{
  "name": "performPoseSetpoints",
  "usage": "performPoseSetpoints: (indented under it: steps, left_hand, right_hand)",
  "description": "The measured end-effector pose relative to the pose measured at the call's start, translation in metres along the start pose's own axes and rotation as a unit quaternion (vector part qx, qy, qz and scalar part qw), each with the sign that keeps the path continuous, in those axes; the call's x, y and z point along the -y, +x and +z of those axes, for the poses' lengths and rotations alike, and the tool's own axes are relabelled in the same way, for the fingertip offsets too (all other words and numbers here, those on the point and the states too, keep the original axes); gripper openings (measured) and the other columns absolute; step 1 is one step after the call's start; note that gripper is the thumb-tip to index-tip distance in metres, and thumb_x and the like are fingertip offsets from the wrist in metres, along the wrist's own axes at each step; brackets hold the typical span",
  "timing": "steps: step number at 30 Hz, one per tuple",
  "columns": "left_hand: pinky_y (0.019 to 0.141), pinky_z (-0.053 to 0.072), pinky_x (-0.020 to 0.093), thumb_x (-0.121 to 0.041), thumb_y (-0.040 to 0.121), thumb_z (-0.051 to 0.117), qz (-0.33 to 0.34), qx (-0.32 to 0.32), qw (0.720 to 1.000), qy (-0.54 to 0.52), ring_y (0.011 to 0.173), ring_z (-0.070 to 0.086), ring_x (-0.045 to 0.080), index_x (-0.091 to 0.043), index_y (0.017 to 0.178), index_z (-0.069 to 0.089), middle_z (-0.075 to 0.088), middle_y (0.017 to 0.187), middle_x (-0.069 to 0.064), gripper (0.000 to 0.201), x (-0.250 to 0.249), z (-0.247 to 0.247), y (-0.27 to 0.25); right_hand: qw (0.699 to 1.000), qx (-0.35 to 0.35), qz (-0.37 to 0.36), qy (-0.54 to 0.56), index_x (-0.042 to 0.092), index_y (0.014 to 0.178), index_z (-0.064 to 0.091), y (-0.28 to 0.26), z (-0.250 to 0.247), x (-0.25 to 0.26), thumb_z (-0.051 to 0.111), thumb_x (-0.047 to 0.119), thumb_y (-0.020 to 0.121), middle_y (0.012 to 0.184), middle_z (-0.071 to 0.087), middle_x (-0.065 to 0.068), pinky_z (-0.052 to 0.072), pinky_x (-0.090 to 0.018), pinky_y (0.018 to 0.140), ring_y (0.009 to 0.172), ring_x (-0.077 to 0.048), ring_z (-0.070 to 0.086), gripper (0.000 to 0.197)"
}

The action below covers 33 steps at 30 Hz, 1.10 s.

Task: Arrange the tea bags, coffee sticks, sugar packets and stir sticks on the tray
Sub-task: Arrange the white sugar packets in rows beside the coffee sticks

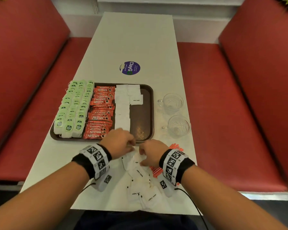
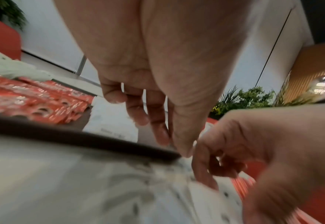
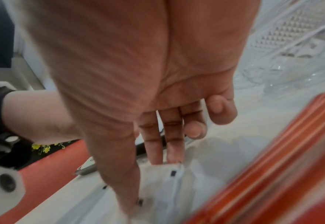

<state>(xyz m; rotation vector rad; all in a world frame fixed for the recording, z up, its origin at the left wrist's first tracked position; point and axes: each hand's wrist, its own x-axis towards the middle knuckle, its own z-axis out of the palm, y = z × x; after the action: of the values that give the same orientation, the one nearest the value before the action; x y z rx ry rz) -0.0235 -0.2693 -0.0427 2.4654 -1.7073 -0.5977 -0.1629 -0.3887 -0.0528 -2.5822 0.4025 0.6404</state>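
Observation:
A brown tray (image 1: 140,117) holds rows of green tea bags (image 1: 73,107), red coffee sticks (image 1: 101,113) and a column of white sugar packets (image 1: 122,110). Loose sugar packets (image 1: 140,183) lie heaped on the table at the near edge. Orange stir sticks (image 1: 156,170) lie under my right wrist. My left hand (image 1: 123,141) hangs over the tray's near rim (image 2: 81,137) with fingers pointing down and nothing seen in them. My right hand (image 1: 150,151) reaches into the heap, with thumb and fingers set around a sugar packet (image 3: 161,181).
Two cut-glass cups (image 1: 172,102) (image 1: 179,126) stand right of the tray. A round blue sticker (image 1: 130,68) lies beyond it on the white table. Red bench seats (image 1: 223,97) flank both sides. The tray's right part is bare.

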Motion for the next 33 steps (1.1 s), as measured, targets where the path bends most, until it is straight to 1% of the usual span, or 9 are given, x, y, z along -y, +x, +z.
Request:
performPoseSetpoints:
  steps: [5, 13, 16, 19, 23, 27, 28, 30, 33]
  left_hand:
    - [0.088, 0.048, 0.034, -0.043, 0.091, 0.062, -0.014, 0.024, 1.0, -0.009, 0.1, 0.058, 0.012, -0.033, 0.104, 0.072, 0.067, 0.102, -0.013, 0.019, 0.001, 0.028, -0.013]
    - [0.091, 0.046, 0.035, -0.035, 0.094, 0.059, -0.02, 0.034, 0.999, 0.01, 0.106, 0.057, 0.015, -0.032, 0.113, 0.068, 0.065, 0.11, -0.009, 0.022, -0.004, 0.032, -0.015]
    - [0.09, 0.045, 0.033, -0.035, 0.093, 0.061, -0.023, 0.031, 0.999, 0.001, 0.103, 0.058, 0.015, -0.03, 0.106, 0.068, 0.066, 0.106, -0.009, 0.016, -0.007, 0.031, -0.015]
    - [0.084, 0.042, 0.028, -0.03, 0.091, 0.061, -0.018, 0.035, 0.999, -0.012, 0.099, 0.058, 0.014, -0.028, 0.101, 0.067, 0.067, 0.102, -0.009, 0.012, -0.009, 0.028, -0.014]
    - [0.073, 0.044, 0.024, -0.029, 0.088, 0.065, -0.03, 0.025, 0.994, -0.1, 0.084, 0.058, 0.01, -0.028, 0.092, 0.063, 0.065, 0.092, -0.011, 0.004, -0.007, 0.021, -0.014]
    - [0.07, 0.05, 0.023, -0.021, 0.09, 0.066, -0.04, -0.046, 0.976, -0.209, 0.075, 0.061, 0.004, -0.036, 0.095, 0.063, 0.065, 0.083, -0.014, 0.015, -0.002, 0.008, -0.013]
    - [0.07, 0.051, 0.023, -0.02, 0.092, 0.064, -0.034, -0.063, 0.973, -0.217, 0.075, 0.061, 0.004, -0.038, 0.096, 0.063, 0.065, 0.084, -0.014, 0.019, -0.001, 0.004, -0.013]
    - [0.074, 0.05, 0.025, -0.016, 0.095, 0.058, -0.019, -0.089, 0.971, -0.221, 0.082, 0.06, 0.007, -0.042, 0.101, 0.064, 0.065, 0.092, -0.012, 0.027, 0.001, -0.003, -0.013]
    - [0.081, 0.046, 0.028, -0.014, 0.099, 0.052, -0.006, -0.105, 0.971, -0.214, 0.089, 0.057, 0.008, -0.036, 0.114, 0.067, 0.061, 0.101, -0.007, 0.03, 0.005, -0.013, -0.009]
  right_hand:
    - [1.0, 0.0, 0.014, -0.016, 0.018, 0.106, 0.067, 0.002, 0.006, 0.008, 0.075, 0.042, 0.082, 0.106, 0.062, -0.003, 0.052, -0.035, 0.082, 0.096, -0.023, 0.059, 0.035]
    - [0.999, 0.02, 0.014, -0.021, 0.013, 0.104, 0.069, 0.002, 0.008, 0.01, 0.073, 0.035, 0.087, 0.105, 0.066, -0.006, 0.051, -0.034, 0.084, 0.097, -0.025, 0.062, 0.028]
    - [0.999, 0.017, -0.002, -0.028, 0.016, 0.09, 0.064, -0.001, 0.006, 0.01, 0.069, 0.029, 0.088, 0.094, 0.064, -0.005, 0.047, -0.03, 0.072, 0.088, -0.025, 0.058, 0.014]
    - [1.0, -0.013, -0.003, 0.016, 0.02, 0.072, 0.048, -0.004, 0.005, 0.006, 0.065, 0.02, 0.082, 0.076, 0.052, 0.001, 0.035, -0.025, 0.056, 0.075, -0.021, 0.051, 0.02]
    - [0.993, -0.067, 0.003, 0.097, 0.019, 0.088, 0.047, -0.01, -0.005, -0.002, 0.062, 0.012, 0.082, 0.08, 0.052, 0.003, 0.036, -0.026, 0.057, 0.074, -0.019, 0.05, 0.018]
    - [0.986, -0.091, 0.004, 0.139, 0.021, 0.105, 0.05, -0.013, -0.014, -0.009, 0.062, 0.011, 0.083, 0.092, 0.059, 0.001, 0.044, -0.029, 0.068, 0.081, -0.018, 0.055, 0.026]
    - [0.986, -0.094, 0.0, 0.136, 0.02, 0.102, 0.054, -0.013, -0.016, -0.01, 0.063, 0.01, 0.083, 0.091, 0.059, 0.003, 0.043, -0.028, 0.069, 0.08, -0.015, 0.054, 0.024]
    - [0.986, -0.099, -0.003, 0.135, 0.022, 0.085, 0.053, -0.014, -0.02, -0.011, 0.062, 0.006, 0.082, 0.079, 0.053, 0.008, 0.038, -0.025, 0.064, 0.071, -0.009, 0.048, 0.018]
    - [0.98, -0.115, 0.0, 0.16, 0.026, 0.067, 0.039, -0.011, -0.025, -0.009, 0.051, -0.001, 0.085, 0.07, 0.045, 0.009, 0.033, -0.021, 0.058, 0.063, -0.004, 0.041, 0.035]
